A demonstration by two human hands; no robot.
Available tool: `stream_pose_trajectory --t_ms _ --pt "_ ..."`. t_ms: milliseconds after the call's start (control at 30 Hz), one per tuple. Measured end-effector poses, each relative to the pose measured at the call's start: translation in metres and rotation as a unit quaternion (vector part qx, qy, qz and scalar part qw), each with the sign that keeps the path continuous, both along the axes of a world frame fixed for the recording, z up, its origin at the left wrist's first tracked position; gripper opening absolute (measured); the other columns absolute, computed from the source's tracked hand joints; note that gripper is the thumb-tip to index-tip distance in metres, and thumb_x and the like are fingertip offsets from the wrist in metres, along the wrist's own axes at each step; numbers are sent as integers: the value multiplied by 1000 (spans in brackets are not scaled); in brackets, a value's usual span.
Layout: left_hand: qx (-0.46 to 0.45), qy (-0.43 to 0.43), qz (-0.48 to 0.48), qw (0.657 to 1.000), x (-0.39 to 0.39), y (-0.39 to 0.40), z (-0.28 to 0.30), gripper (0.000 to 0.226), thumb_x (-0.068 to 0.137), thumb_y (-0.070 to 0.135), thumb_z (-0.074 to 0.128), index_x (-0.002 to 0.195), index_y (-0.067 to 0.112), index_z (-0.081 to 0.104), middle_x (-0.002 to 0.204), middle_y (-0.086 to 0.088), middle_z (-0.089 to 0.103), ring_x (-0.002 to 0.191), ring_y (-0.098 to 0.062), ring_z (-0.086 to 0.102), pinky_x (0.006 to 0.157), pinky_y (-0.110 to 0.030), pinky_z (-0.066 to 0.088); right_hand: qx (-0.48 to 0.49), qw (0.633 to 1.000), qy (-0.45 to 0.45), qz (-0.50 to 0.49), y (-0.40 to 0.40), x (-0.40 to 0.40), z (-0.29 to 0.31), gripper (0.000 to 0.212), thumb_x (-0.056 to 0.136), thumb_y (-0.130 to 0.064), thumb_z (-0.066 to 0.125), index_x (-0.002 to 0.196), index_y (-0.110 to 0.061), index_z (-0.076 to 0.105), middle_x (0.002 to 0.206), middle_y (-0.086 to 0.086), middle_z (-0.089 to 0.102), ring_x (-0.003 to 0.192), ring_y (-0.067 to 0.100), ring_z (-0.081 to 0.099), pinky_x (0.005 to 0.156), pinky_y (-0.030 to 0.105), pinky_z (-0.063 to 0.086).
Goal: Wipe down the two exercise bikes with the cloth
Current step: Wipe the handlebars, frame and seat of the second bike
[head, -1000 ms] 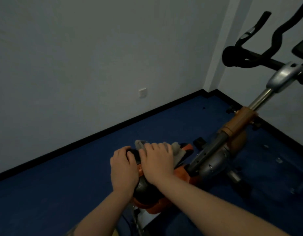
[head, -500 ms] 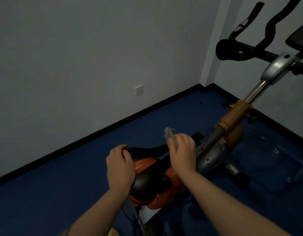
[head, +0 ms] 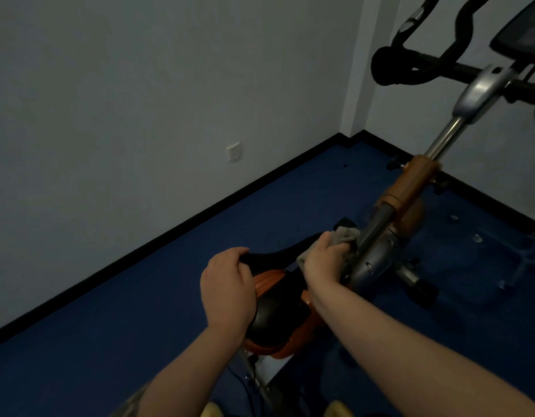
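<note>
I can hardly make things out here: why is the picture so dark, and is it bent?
Head view: the room is dimly lit, so the saddle and handlebars go nearly black; the cloth in the right hand is slightly soft; the wide lens tilts the skirting board and walls.

Camera inventory, one item: I have a single wide-angle head view, worn by the person, looking forward and steeply down. Nearest to my lens: two bare forearms entering from the bottom edge, the left hand [head: 228, 291] and right hand [head: 325, 260] close below. Middle range: the black-and-orange padded bike saddle [head: 275, 308], seen from above and behind. Farther off, upper right: the black curved handlebars [head: 416, 61], cut by the frame edge. Background: dark blue carpeted floor [head: 140, 326] meeting a pale grey wall [head: 140, 100] at a room corner. Straight lines bow near the edges. No second view, so no shared coverage.
</note>
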State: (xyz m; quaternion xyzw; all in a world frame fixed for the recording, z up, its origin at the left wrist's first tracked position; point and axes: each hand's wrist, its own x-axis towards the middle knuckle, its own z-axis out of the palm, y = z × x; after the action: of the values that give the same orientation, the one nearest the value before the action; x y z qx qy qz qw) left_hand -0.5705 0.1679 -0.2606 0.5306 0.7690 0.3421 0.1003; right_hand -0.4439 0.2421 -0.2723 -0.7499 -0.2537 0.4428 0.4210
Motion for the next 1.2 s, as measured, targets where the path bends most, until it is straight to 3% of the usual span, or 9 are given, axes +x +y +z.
stream_pose_trajectory --t_ms 233,333,467,567,667,733,833,1033,1200 --pt "9 -20 -13 1000 -2 -1 -2 33 93 7 45 115 21 65 114 4 65 110 -10 52 95 -31 42 9 988 -81 129 -85 -34 -4 56 100 -42 37 145 -10 27 145 13 42 128 27 44 104 33 33" --pt "-24 17 -51 998 -6 1 -2 34 94 8 44 119 22 63 118 3 63 115 -13 50 93 -31 41 -18 988 -65 140 -74 -35 -3 58 101 -38 37 145 -4 24 144 17 43 129 30 44 107 34 33" --pt "-39 36 -162 985 -34 7 -4 32 95 13 46 120 24 63 116 1 64 111 -18 49 84 -33 41 -69 995 -40 65 -50 -30 8 64 103 -41 31 151 -3 13 148 19 37 133 33 40 112 42 32" --pt "-47 12 -271 961 -61 18 -10 30 98 21 46 124 27 60 120 8 60 107 -10 41 84 -25 31 -27 988 -120 89 -83 -46 9 57 101 -42 33 148 -12 23 146 12 42 128 29 45 105 42 40" --pt "-76 -115 -326 935 -71 25 -15 29 100 23 45 126 27 57 123 9 54 115 -10 44 98 -28 35 22 943 -287 165 -137 -69 6 63 96 -51 24 152 -25 14 159 -1 14 142 21 21 110 40 34" --pt "-108 -205 -342 911 -77 28 -15 29 101 21 44 126 25 56 122 9 53 115 -7 49 103 -34 40 23 894 -386 225 -154 -80 5 66 93 -55 11 154 -30 3 161 -5 -11 147 18 -5 119 42 17" --pt "-145 -289 -362 875 -85 35 -15 32 102 19 41 130 20 56 127 4 55 113 -3 52 104 -29 42 2 828 -491 270 -135 -82 11 62 99 -51 9 155 -25 6 162 -1 -7 148 18 -13 121 43 2" --pt "-106 -228 -407 878 -87 29 -20 34 104 16 36 135 12 49 135 -3 50 123 -12 45 110 -31 32 -93 838 -481 242 -114 -107 24 65 102 -49 9 155 -11 6 162 10 -6 148 25 -14 120 49 -2" --pt "-87 -176 -437 878 -90 36 -27 36 104 18 33 137 14 46 136 -3 49 124 -15 43 112 -38 31 -88 810 -531 232 -147 -137 12 67 99 -49 6 154 -11 -1 160 10 -16 147 25 -18 118 49 -10"
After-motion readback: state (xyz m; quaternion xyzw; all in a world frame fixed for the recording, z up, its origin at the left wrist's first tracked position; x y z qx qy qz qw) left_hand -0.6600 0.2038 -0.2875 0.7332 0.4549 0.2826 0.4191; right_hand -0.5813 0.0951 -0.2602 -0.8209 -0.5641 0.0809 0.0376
